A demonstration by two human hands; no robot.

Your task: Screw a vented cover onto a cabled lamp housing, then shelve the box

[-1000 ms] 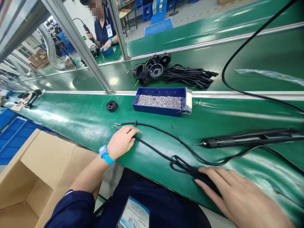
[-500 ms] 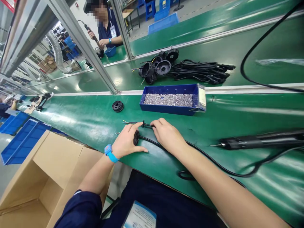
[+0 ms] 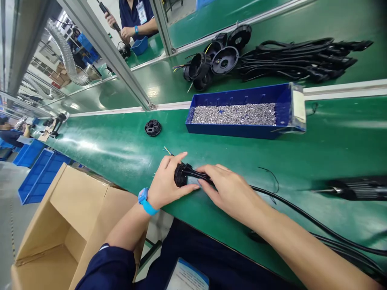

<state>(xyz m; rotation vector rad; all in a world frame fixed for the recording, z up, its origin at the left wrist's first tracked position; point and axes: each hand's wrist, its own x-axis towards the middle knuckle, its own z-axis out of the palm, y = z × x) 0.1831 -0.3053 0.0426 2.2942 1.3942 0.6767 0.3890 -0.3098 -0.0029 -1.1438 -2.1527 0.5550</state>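
Note:
My left hand curls around a black ribbed part, its thumb stretched out along the near side. Black cables come together at the right of this part, and my right hand pinches them between thumb and fingers. Thin coloured wire ends stick out beyond my left fingers. How the cables meet the part is partly hidden by my hands. From under my right hand a black cable runs off to the right. A black ribbed disc lies on the bench farther away.
Behind my hands stands a blue bin of small metal screws. Black round housings and bundled cables lie beyond the rail. An electric screwdriver rests at right. A cardboard box is at left; another person works across the bench.
My right hand has brought the farther cable in against the black ribbed part, beside the other cable. My left hand stays around the part. The camera view has shifted.

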